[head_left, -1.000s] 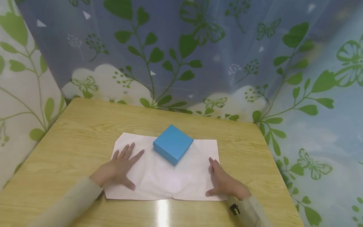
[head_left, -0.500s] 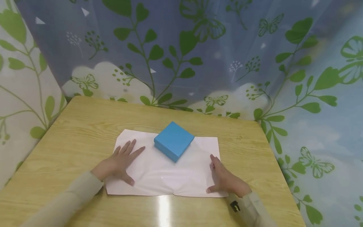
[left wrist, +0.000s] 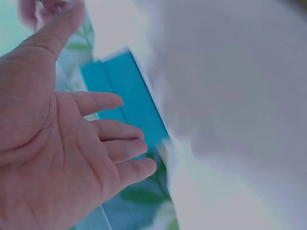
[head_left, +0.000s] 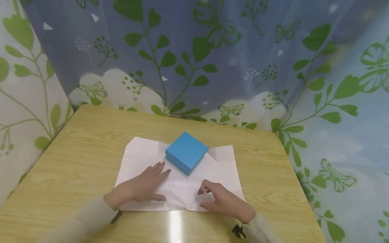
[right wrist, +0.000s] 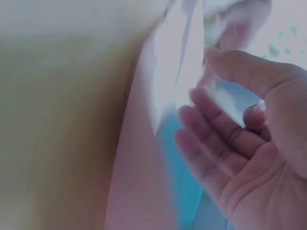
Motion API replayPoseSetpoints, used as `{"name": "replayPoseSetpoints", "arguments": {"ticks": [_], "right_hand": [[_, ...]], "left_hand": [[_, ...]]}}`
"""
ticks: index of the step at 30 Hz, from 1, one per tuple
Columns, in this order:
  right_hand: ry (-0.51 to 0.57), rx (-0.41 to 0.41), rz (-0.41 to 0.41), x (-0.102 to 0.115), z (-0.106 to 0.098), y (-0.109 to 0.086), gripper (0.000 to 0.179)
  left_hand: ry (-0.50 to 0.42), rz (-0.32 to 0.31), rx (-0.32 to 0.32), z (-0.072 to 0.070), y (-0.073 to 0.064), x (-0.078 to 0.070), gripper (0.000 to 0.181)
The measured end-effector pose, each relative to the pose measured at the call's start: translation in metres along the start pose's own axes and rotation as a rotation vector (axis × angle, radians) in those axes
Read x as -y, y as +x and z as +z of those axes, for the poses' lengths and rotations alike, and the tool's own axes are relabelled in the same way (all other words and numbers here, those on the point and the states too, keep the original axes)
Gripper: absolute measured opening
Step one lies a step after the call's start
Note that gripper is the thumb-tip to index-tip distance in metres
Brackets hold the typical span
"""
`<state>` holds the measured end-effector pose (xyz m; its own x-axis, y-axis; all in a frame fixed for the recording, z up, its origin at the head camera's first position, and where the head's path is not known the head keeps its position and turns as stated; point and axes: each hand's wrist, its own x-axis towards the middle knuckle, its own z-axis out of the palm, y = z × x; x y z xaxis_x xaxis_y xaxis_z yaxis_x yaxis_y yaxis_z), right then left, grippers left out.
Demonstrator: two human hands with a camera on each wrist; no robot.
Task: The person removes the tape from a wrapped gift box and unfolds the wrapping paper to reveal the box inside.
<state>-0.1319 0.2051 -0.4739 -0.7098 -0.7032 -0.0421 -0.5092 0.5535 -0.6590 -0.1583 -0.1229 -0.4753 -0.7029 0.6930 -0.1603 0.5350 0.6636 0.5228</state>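
Note:
A square blue box (head_left: 186,152) with a lid stands cornerwise on the back middle of a white sheet of paper (head_left: 143,152). My left hand (head_left: 146,187) spreads its straight fingers over the left half of the sheet, fingertips close to the box's left side. Over the sheet's front right part hangs my right hand (head_left: 223,200), thumb apart from loosely bent fingers. Nothing lies between those fingers in the right wrist view, where the box (right wrist: 184,177) shows behind them. The left wrist view shows an unoccupied palm beside the box (left wrist: 134,86).
The paper lies on a wooden table (head_left: 273,189), with creases and a small notch at its front edge. Patterned curtains (head_left: 182,50) with leaves and butterflies close off the back and sides. A dark clip-like piece (head_left: 238,231) sits by the right cuff.
Both hands have moved inward from the paper's side edges, toward the middle. The right fingers have bent more. The box stays at the same spot on the paper.

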Motion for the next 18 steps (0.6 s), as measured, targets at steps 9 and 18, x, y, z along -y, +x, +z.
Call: {"name": "replayPoseSetpoints", "arguments": {"ticks": [9,18], "right_hand": [[-0.166,0.060,-0.043,0.021,0.043,0.032,0.033],[-0.339,0.025,-0.093,0.024,0.047,0.032,0.015]], "left_hand": [[0.134,0.016,0.068,0.025,0.016,-0.033,0.069],[0.170,0.278,-0.066,0.043,0.025,-0.043,0.025]]}}
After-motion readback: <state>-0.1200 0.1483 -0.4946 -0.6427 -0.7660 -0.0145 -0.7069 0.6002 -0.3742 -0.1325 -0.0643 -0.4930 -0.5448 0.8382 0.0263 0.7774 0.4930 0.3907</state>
